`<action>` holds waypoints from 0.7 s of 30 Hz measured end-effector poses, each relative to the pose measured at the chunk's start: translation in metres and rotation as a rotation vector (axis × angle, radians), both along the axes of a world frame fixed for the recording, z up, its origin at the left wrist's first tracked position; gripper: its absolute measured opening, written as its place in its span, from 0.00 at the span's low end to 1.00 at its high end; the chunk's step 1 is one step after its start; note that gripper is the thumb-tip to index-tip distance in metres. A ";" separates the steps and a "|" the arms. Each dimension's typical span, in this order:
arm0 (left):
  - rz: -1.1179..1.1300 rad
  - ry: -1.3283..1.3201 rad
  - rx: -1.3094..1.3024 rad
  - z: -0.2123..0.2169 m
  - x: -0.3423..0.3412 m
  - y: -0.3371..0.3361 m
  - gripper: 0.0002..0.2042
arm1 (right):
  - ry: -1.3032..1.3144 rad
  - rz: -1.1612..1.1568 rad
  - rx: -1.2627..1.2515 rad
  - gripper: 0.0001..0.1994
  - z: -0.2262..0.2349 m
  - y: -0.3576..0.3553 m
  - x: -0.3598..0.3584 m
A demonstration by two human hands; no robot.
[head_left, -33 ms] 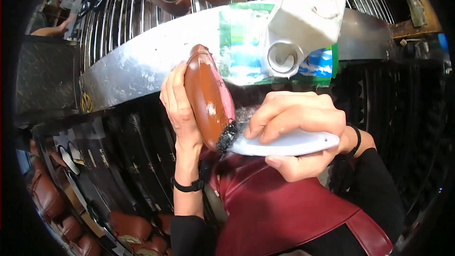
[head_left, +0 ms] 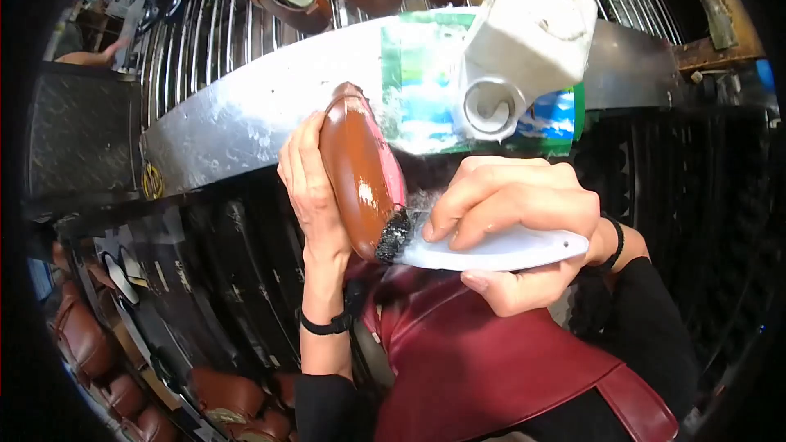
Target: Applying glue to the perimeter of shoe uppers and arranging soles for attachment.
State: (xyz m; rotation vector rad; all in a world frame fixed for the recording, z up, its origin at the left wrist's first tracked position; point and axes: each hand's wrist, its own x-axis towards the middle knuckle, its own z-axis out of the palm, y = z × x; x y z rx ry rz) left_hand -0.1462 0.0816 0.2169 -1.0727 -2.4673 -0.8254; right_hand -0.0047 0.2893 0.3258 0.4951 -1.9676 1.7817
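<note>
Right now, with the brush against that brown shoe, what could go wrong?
1. The left hand grips the brown shoe only along one edge, so a hard stroke may twist it loose.
2. The dark bristles of the white brush in the right hand work just above the maroon apron; whatever they carry could drip there.
3. The white container sits tilted on the metal ledge and might tip if bumped.

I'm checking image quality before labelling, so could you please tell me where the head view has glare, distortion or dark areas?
Head view: a glare spot sits on the brown shoe held in the left hand; the metal shelf bends with fisheye distortion; the corners are black; the brush in the right hand is sharp.
</note>
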 end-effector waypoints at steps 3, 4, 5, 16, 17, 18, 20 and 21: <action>-0.054 -0.102 -0.017 0.028 -0.015 0.008 0.34 | 0.087 -0.009 0.044 0.13 0.010 0.010 -0.020; -0.096 -0.182 0.003 0.039 -0.018 0.010 0.35 | 0.115 -0.013 0.052 0.14 0.012 0.014 -0.029; -0.081 -0.263 0.063 0.045 -0.022 0.014 0.35 | 0.147 -0.005 0.053 0.14 0.012 0.020 -0.039; -0.103 -1.001 0.829 -0.031 -0.090 -0.020 0.48 | -0.411 -0.549 -0.177 0.08 -0.087 0.013 -0.014; -0.122 -0.998 0.849 -0.021 -0.079 -0.017 0.47 | -0.423 -0.646 -0.293 0.07 -0.082 0.011 -0.002; -0.146 -1.000 0.869 0.000 -0.066 -0.014 0.45 | -0.429 -0.753 -0.406 0.07 -0.079 0.015 0.011; -0.077 -0.941 0.887 0.017 -0.034 -0.023 0.39 | -0.308 -0.889 -0.329 0.09 -0.084 0.020 0.032; -0.131 -0.934 0.908 0.005 -0.024 -0.037 0.39 | -0.302 -0.922 -0.305 0.09 -0.088 0.022 0.034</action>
